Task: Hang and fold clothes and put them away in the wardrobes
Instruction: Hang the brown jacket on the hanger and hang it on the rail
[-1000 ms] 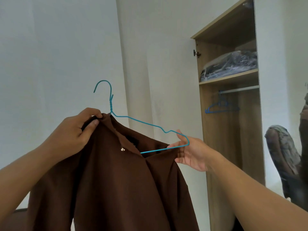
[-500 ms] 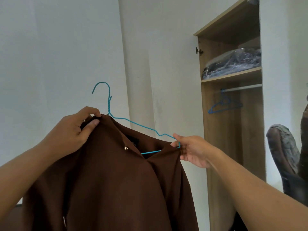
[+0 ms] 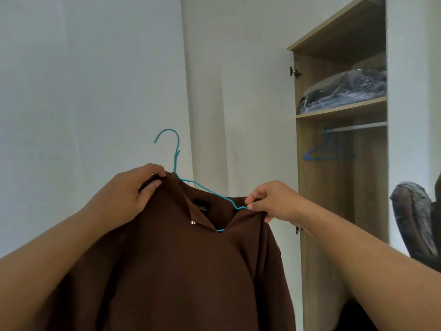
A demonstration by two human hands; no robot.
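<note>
A brown collared shirt hangs in front of me on a teal wire hanger, whose hook sticks up above the collar. My left hand grips the shirt's left shoulder by the hanger's neck. At the hanger's right end, my right hand pinches the right shoulder fabric. Most of the hanger's right arm is under the fabric. The open wardrobe stands to the right.
Inside the wardrobe a blue hanger hangs on the metal rail. A plastic-wrapped bundle lies on the shelf above. The white wardrobe door stands open behind the shirt. A dark chair with clothes is at the right edge.
My right hand has drawn the shirt's right shoulder up over the hanger's end, which showed bare a second ago. The left hand has kept its grip.
</note>
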